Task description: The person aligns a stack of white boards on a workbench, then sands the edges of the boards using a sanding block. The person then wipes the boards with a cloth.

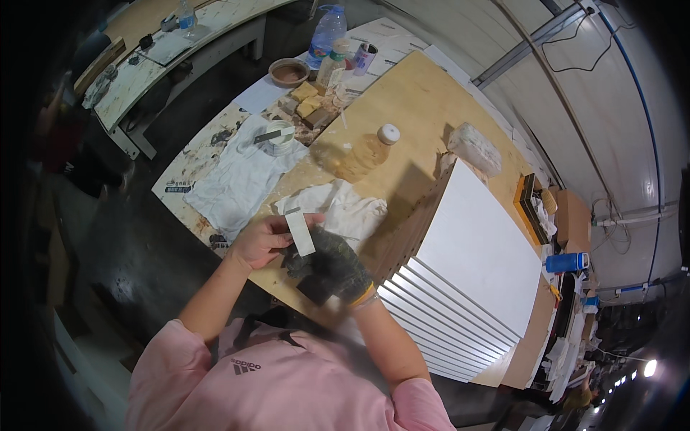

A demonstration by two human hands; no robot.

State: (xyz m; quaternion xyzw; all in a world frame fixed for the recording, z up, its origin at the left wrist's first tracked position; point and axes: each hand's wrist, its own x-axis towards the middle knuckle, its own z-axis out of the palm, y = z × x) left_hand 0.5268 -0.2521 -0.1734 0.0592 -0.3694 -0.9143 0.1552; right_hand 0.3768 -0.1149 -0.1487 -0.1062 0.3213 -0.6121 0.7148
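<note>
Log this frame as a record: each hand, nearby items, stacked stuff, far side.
left hand: bare, holding a pale flat strip
right hand: dark-gloved, close against the strip; grip unclear
ahead of hands: crumpled white cloth
beyond cloth: white-capped clear bottle, yellowish contents
right side: stack of white panels
far side: bowl with brownish contents; large blue-tinted water bottle

Both hands [255,244] [330,264] close together, left fingers [277,223] bent
</note>
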